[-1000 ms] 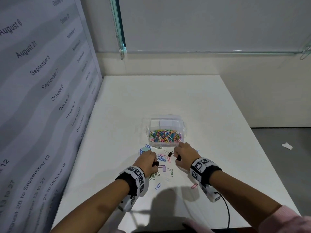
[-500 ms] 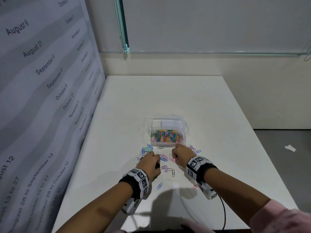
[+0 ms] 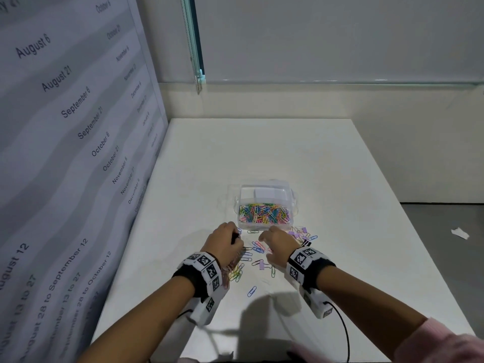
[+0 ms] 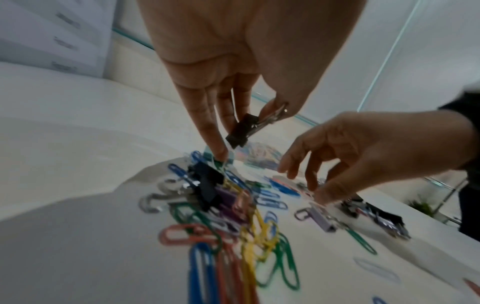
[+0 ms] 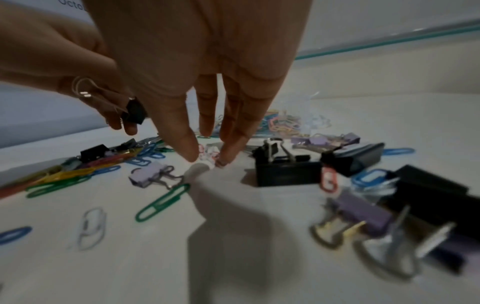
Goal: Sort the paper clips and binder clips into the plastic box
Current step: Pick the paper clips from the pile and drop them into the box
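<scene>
The clear plastic box (image 3: 293,203) stands mid-table; its near compartment holds a heap of coloured paper clips (image 3: 264,213), and the far one looks pale. Loose paper clips (image 3: 258,248) and binder clips lie just in front of it. My left hand (image 3: 237,239) pinches a small black binder clip (image 4: 241,131) by its wire handle, while one straight finger touches a teal clip on the table. My right hand (image 5: 207,157) points down, with thumb and fingertip closed around a small pink-and-white paper clip (image 5: 207,154) on the table.
Black binder clips (image 5: 285,170) and purple ones (image 5: 363,216) lie to the right of my right hand. One purple binder clip (image 3: 261,264) sits between my wrists. A panel printed with dates (image 3: 65,153) walls the table's left edge. The floor lies beyond the right edge.
The black clip seen at my right fingertips a second ago is gone from them. The right hand has lowered its fingertips to the table. The left hand shifted slightly left, still holding its binder clip.
</scene>
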`<state>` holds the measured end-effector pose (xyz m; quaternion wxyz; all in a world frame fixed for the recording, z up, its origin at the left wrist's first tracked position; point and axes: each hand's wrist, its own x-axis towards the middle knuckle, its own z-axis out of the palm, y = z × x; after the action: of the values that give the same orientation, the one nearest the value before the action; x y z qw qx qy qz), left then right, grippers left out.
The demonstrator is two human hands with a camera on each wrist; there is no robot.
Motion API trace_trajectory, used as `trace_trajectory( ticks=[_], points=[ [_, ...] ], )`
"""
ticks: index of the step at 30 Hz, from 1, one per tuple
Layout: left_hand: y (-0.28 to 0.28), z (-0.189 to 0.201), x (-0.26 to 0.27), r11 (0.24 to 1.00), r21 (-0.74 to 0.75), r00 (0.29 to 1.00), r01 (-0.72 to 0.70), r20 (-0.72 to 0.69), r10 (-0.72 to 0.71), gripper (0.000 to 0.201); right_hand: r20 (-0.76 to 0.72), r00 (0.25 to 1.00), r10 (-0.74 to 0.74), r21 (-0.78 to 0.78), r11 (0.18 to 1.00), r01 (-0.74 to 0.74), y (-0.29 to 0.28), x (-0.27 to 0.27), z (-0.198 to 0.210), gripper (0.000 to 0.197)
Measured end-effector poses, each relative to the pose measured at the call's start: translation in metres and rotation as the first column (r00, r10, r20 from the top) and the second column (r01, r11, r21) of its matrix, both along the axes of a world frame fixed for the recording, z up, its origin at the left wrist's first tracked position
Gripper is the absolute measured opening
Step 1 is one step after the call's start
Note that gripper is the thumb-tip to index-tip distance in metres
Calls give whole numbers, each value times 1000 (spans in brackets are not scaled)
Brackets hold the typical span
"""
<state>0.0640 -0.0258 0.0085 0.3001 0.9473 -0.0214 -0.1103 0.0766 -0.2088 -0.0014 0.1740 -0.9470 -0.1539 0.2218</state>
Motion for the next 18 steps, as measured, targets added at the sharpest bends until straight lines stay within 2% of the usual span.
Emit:
trace_trajectory(
  ticks=[4, 7, 13, 16, 18],
  points=[
    [25, 2, 3, 997, 26, 997, -70, 34, 69, 15, -5, 999, -49, 59, 997, 49, 13, 2, -1, 48],
    [41, -4, 1, 989, 114, 996, -93, 9, 93, 16, -15, 998, -54, 67, 996, 55, 23, 2, -1, 48],
    [47, -17, -9, 974, 225, 997, -38, -55, 51, 22, -54, 998, 23, 100, 995, -17, 39, -9, -1, 65],
    [40, -15, -14, 952, 304, 999, -19, 41, 7, 30, -33, 994, 100, 100, 990, -96, 42, -15, -4, 55],
    [32, -11, -19, 971, 237, 997, 24, 63, -40, 33, -31, 993, 115, 115, 987, -111, 42, -16, -5, 43]
  ],
)
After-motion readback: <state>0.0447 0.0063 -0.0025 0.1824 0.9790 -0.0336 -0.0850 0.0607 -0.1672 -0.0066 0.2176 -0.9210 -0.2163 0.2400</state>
